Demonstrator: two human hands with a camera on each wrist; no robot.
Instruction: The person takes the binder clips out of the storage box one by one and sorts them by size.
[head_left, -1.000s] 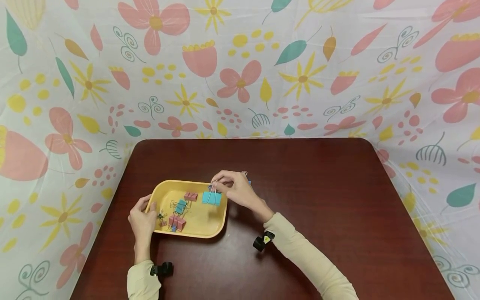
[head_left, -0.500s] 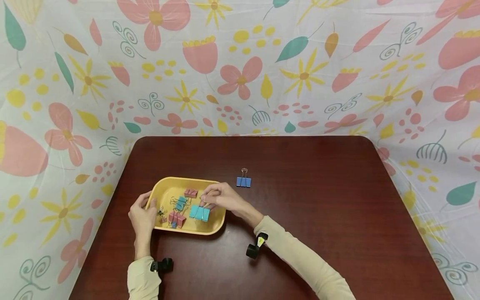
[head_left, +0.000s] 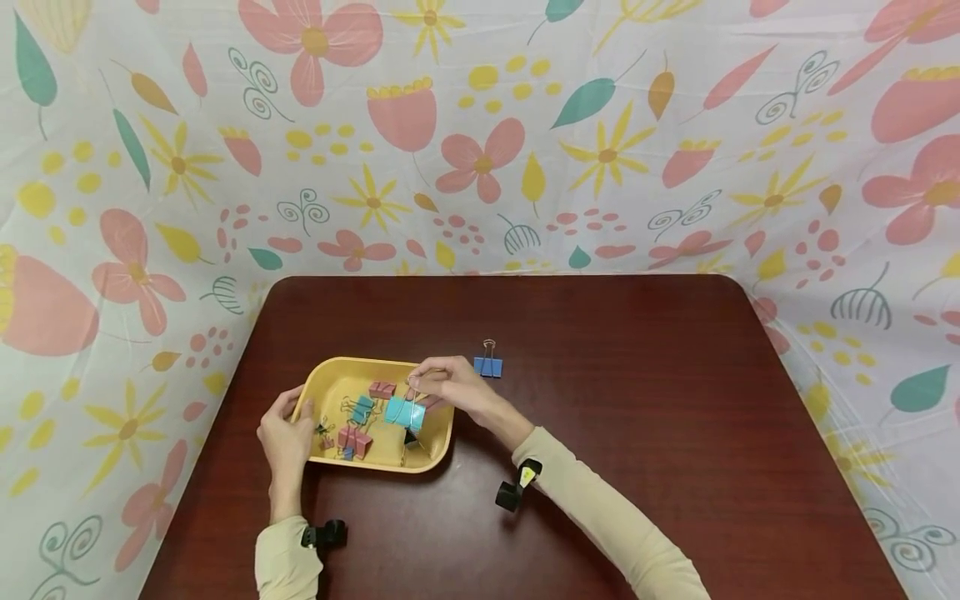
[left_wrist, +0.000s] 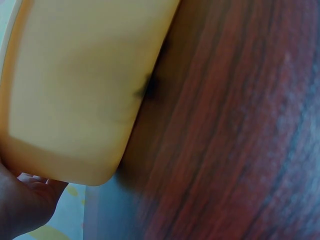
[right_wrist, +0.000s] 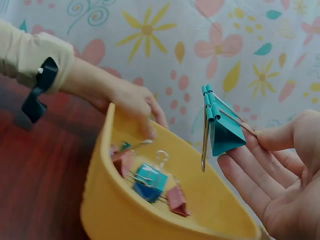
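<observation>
Right forearm enters from lower right, angled up and leftward; right hand (head_left: 467, 392) is over the right end of the yellow tray (head_left: 330, 385); its thumb and fingers pinch a wire handle of a teal binder clip (head_left: 405, 413); in the right wrist view the thumb presses from one side, the other fingers extend behind the clip, palm visible; clip is off the tray floor, one handle hanging down.

Left forearm runs nearly straight up from the lower edge; left hand (head_left: 287, 435) grips the tray's left end, thumb over the rim, fingers around the outside; exact finger spread cannot be told.

In tray, toward the left hand: a second teal clip (head_left: 362, 409), pink clips (head_left: 354, 442); a blue clip (head_left: 488, 367) lies on the table (head_left: 615, 400), just beyond the right hand.
</observation>
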